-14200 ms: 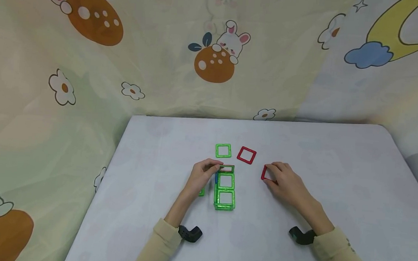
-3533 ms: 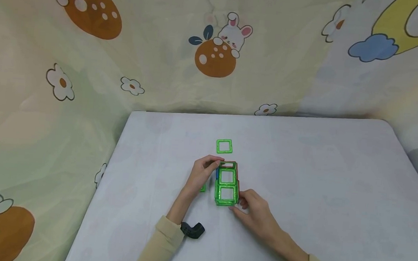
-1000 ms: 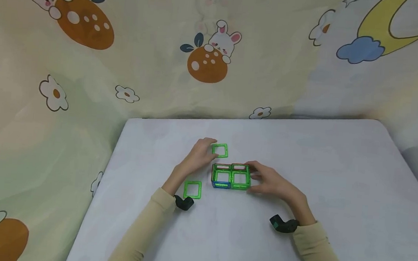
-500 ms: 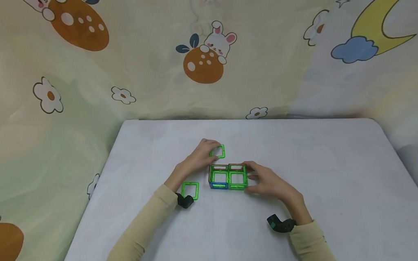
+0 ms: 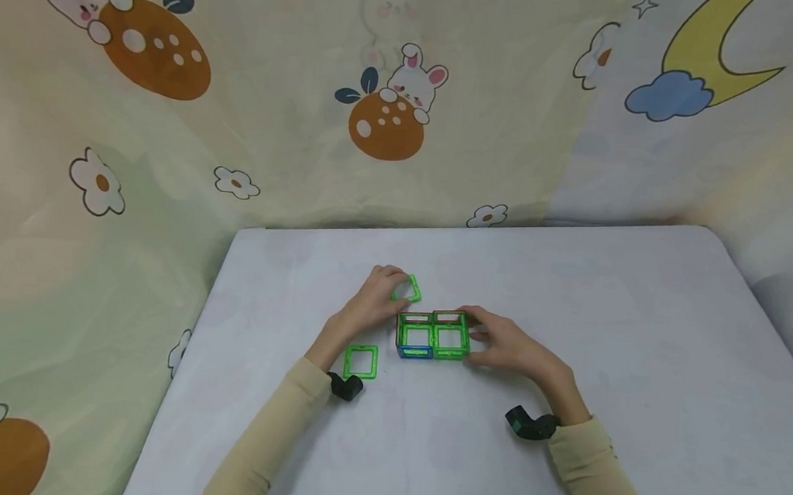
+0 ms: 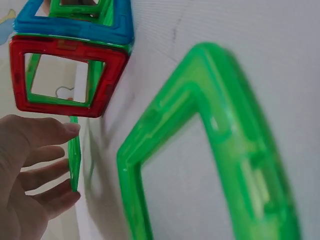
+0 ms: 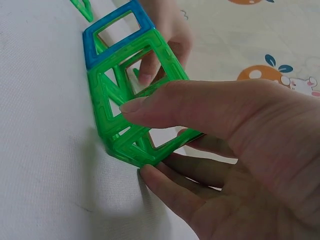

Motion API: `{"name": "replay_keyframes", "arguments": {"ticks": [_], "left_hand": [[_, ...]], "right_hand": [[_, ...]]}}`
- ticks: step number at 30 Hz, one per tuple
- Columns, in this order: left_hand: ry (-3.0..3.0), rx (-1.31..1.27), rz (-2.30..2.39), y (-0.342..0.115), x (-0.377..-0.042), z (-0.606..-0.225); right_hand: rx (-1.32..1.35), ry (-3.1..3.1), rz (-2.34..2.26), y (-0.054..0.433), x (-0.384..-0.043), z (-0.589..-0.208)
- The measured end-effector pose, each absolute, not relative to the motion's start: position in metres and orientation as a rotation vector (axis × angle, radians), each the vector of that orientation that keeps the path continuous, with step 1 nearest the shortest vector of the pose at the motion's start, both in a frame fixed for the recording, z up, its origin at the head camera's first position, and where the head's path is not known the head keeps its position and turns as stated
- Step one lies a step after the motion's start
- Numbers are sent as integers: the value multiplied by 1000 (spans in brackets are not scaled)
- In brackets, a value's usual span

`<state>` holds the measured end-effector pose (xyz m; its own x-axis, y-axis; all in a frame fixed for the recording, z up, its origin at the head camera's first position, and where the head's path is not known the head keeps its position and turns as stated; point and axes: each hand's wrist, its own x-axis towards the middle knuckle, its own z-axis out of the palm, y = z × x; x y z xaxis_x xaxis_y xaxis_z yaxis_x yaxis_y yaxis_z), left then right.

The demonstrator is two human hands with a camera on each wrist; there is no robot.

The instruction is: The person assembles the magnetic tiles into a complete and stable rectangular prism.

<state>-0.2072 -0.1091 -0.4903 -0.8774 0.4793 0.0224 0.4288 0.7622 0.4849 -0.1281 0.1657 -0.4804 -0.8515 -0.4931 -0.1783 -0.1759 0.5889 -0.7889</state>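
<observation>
A two-cube-long block of square magnetic tiles (image 5: 434,339) lies crosswise on the table, mostly green frames. In the left wrist view, one end is a red tile (image 6: 18,75) beside a blue tile (image 6: 75,26). My right hand (image 5: 517,349) grips the block's right end, its thumb on a green side tile (image 7: 102,112) and other fingers beyond and below. Just behind the block's left part, my left hand (image 5: 368,298) pinches a loose green square tile (image 5: 417,287), seen edge-on in the left wrist view between thumb and fingers.
Another green square tile (image 5: 373,362) lies flat near the left wrist, left of the block. A black wrist camera (image 5: 346,387) sits beside it, and one (image 5: 532,424) on the right wrist. The white table (image 5: 616,296) meets a printed cloth backdrop behind.
Two red tiles, one loose and one in my right hand earlier, are gone from the table; red sides show on the block. The block has turned sideways. My left hand now grasps the far green tile, tilting it.
</observation>
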Motion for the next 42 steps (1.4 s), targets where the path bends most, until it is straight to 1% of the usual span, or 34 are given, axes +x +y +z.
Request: {"name": "replay_keyframes", "arguments": {"ticks": [11, 23, 35, 42], "left_hand": [[2816, 754, 946, -109, -195, -467], [2764, 862, 938, -91, -170, -443], [2752, 947, 932, -85, -152, -442], [2705, 1133, 880, -76, -141, -439]], "right_hand": [[-522, 2446, -1139, 169, -129, -481], [-529, 2438, -1168, 171, -129, -483], [-551, 2422, -1176, 167, -128, -485], [-562, 2428, -1170, 168, -129, -484]]}}
